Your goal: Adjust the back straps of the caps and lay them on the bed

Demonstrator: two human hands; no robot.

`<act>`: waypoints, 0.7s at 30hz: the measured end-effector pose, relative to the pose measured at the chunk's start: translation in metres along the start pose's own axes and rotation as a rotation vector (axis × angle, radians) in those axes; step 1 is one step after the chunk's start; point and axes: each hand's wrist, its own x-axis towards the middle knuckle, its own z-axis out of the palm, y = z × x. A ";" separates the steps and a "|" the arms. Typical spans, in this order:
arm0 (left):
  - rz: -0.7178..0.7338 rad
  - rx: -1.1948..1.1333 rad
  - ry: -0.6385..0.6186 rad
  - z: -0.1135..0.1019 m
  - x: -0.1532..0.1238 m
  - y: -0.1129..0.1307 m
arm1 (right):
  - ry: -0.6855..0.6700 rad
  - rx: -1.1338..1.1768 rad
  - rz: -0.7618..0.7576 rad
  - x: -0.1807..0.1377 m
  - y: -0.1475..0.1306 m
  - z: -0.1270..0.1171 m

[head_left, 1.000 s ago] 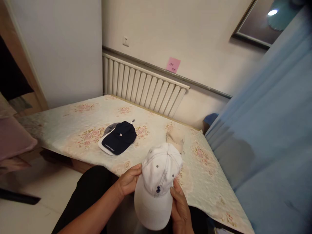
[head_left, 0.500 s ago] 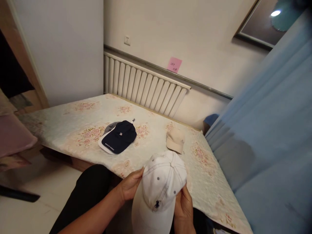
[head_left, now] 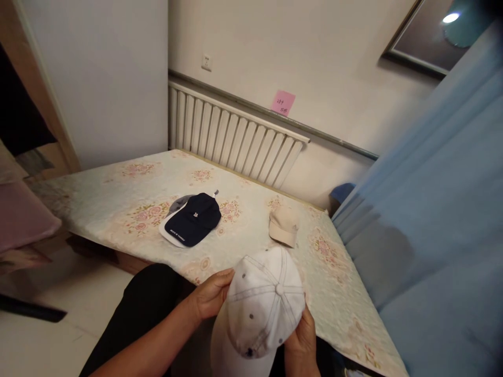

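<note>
Both hands hold a white cotton baseball cap [head_left: 263, 309] in the air just off the near edge of the floral quilted bed [head_left: 129, 199], above the person's lap in black trousers. The cap's crown faces up with its top button showing, and its brim points down toward the person and runs out of the bottom of the view. The left hand [head_left: 210, 296] is closed on the left side of the crown, thumb on top and fingers curled under the edge. The right hand [head_left: 302, 335] grips the lower right side from beneath, and the cap hides most of it.

On the bed, a navy blue cap with small white lettering [head_left: 194, 219] lies near the middle, stacked on a white one and a grey one. A beige fabric cap [head_left: 283, 226] lies well apart from that stack, toward the right edge. Behind the far edge a white ribbed radiator [head_left: 231, 136] stands against the wall, with a pink sticky note [head_left: 283, 102] above it. A pale blue curtain [head_left: 432, 209] hangs on the right.
</note>
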 end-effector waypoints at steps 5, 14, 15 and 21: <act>-0.022 0.015 -0.040 0.001 0.001 0.005 | 0.021 0.009 0.035 -0.006 -0.008 0.014; -0.012 0.114 -0.148 0.019 -0.004 0.024 | -0.033 -0.055 0.102 -0.017 -0.026 0.035; -0.019 0.127 -0.166 0.021 -0.006 0.026 | -0.031 -0.060 0.096 -0.018 -0.026 0.035; -0.034 0.200 -0.141 0.027 -0.010 0.033 | -0.060 -0.036 0.023 -0.028 -0.031 0.046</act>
